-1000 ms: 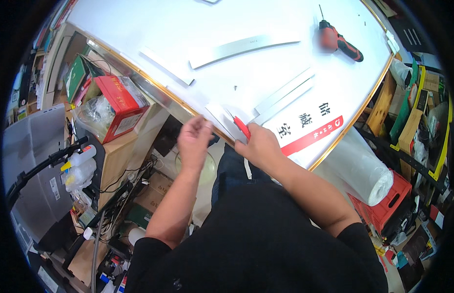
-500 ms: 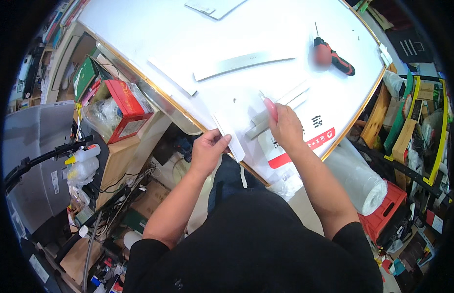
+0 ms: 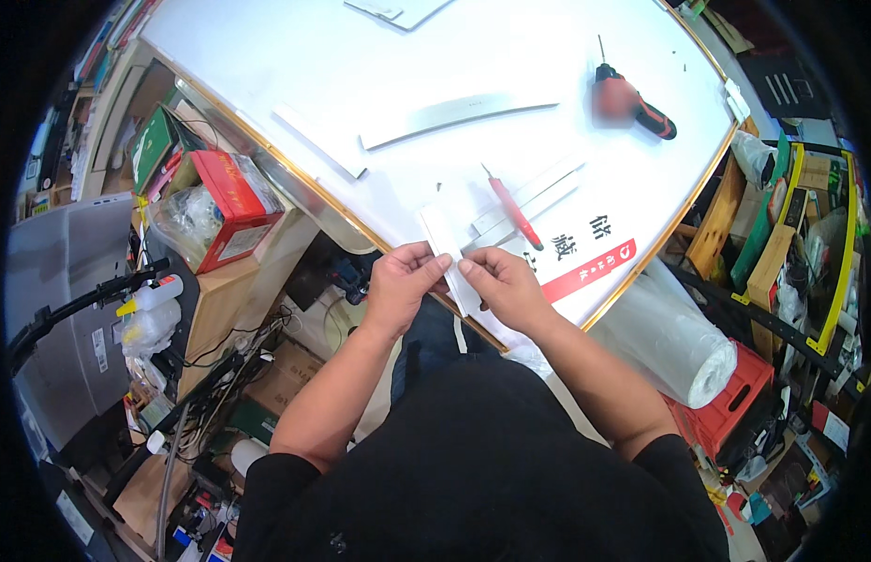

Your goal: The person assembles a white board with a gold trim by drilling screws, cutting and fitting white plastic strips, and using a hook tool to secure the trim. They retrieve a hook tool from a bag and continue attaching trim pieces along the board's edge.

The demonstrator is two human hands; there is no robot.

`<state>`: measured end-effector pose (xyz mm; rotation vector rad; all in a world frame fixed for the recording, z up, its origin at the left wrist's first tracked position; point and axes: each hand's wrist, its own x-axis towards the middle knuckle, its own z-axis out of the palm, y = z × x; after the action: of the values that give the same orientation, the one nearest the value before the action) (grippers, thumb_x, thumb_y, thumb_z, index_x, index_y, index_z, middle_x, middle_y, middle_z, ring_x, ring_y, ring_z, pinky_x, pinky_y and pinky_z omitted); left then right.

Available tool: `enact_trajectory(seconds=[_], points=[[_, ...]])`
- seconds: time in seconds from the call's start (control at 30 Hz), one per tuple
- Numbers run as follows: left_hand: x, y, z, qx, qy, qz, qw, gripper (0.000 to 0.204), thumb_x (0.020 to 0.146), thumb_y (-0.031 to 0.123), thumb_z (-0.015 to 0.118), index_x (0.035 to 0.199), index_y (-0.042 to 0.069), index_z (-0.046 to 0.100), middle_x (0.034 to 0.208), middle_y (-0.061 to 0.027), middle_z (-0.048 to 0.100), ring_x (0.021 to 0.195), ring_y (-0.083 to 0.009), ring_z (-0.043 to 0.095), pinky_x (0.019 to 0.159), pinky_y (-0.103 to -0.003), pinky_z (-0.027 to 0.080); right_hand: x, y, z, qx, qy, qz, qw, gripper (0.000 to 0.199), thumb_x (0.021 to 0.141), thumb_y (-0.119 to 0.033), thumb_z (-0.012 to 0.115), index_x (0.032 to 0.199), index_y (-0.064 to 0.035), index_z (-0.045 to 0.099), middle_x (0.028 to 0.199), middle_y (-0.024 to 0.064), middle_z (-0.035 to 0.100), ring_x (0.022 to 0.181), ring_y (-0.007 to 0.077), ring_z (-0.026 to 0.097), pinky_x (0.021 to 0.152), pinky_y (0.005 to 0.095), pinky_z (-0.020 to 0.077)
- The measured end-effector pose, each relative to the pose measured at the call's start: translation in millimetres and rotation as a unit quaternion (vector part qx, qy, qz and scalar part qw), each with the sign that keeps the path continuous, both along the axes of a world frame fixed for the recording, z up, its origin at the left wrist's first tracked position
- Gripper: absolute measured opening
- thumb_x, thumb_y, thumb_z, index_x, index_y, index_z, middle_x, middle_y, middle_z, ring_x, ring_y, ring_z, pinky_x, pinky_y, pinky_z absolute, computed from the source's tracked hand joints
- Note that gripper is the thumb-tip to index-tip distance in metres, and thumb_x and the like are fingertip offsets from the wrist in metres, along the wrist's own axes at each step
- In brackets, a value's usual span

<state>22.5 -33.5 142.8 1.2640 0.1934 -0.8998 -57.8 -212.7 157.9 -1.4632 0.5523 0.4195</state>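
Note:
A narrow white strip (image 3: 442,229) is held at the table's near edge, tilted so its far end points up and left. My left hand (image 3: 403,283) pinches its left side between thumb and fingers. On the opposite side my right hand (image 3: 503,284) is closed on the same strip, thumb on top. Just beyond my right hand lies a red-handled tool with a slim pointed metal tip (image 3: 516,214), across flat white strips (image 3: 548,192). Close by is a white sheet with a red band and black characters (image 3: 593,270), partly covered by my right hand.
On the white table (image 3: 492,56) rest a long curved strip (image 3: 454,120), a short white strip (image 3: 318,140) and a red-black power screwdriver (image 3: 632,101). A red box (image 3: 231,211) stands left of the table. Clear plastic film on a roll (image 3: 674,342) sits right.
My right hand has put the red-handled tool down on the strips and moved left and nearer, taking hold of the white strip. My left hand stays on the strip.

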Motion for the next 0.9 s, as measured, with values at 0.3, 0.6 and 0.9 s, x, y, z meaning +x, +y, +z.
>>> enact_trajectory(seconds=[0.3, 0.6, 0.9], points=[[-0.2, -3.5, -7.2, -0.05, 0.05, 0.008, 0.997, 0.031, 0.098, 0.015, 0.073, 0.121, -0.005, 0.068, 0.098, -0.0075, 0.075, 0.079, -0.0123, 0.069, 0.071, -0.026, 0.058, -6.0, -2.7, -14.2, 0.072, -0.003, -0.035, 0.997, 0.027, 0.106, -0.028, 0.06, 0.11, -0.0022, 0.066, 0.086, 0.0013, 0.065, 0.072, 0.0067, 0.06, 0.06, 0.0242, 0.0514], [-0.8, 1.0, -6.2, -0.102, 0.077, -0.004, 0.992, 0.03, 0.103, 0.011, 0.063, 0.129, -0.003, 0.064, 0.108, -0.0097, 0.073, 0.093, -0.0188, 0.072, 0.08, -0.034, 0.06, -7.3, 0.6, -16.4, 0.268, 0.051, -0.133, 0.953, 0.028, 0.108, -0.026, 0.057, 0.116, -0.0001, 0.065, 0.097, 0.005, 0.068, 0.081, 0.0092, 0.061, 0.072, 0.0258, 0.0528], [2.3, 15.1, -10.9, 0.002, 0.044, 0.028, 0.999, 0.03, 0.102, 0.011, 0.065, 0.129, -0.003, 0.062, 0.103, -0.0094, 0.071, 0.093, -0.0205, 0.072, 0.081, -0.036, 0.06, 6.3, -9.8, -23.0, -0.119, -0.033, -0.038, 0.992, 0.032, 0.102, -0.028, 0.064, 0.108, 0.0033, 0.069, 0.09, 0.0112, 0.073, 0.077, 0.0183, 0.067, 0.071, 0.032, 0.0524]])
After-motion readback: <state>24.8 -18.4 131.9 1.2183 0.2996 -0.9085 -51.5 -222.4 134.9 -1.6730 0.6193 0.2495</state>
